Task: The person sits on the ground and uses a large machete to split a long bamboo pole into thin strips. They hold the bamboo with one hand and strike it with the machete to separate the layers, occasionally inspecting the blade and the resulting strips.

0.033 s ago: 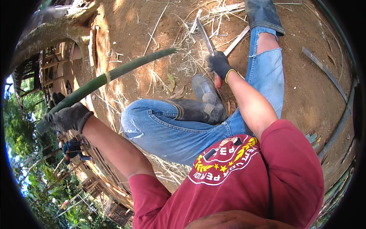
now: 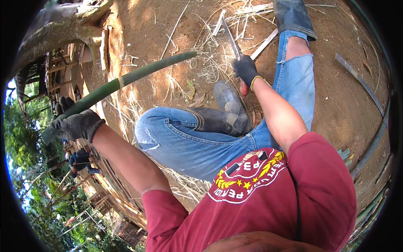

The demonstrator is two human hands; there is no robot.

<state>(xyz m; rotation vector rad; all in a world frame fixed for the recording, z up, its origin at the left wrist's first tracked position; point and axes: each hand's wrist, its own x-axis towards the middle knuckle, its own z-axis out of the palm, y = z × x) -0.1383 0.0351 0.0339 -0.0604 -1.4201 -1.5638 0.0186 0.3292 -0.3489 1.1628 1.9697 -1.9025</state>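
A long green bamboo piece (image 2: 138, 75) slants from the left up toward the middle, with a pale ring at one joint. Near its lower left end, my left hand (image 2: 79, 124), in a dark glove, is closed around it. My right hand (image 2: 245, 68), also gloved, grips a long knife (image 2: 231, 38) by its handle. Its blade points up and away, apart from the bamboo; the reddish butt of the handle shows below the glove.
My bent leg (image 2: 184, 145) in jeans and a dark boot (image 2: 228, 107) lies between my arms. Pale shavings (image 2: 210, 38) litter the brown soil. A flat strip (image 2: 357, 77) lies at the right. A thick tree root or trunk (image 2: 63, 35) and another person (image 2: 82, 160) are at left.
The whole view has shifted very slightly. Both hands keep the same hold on the bamboo and the knife.
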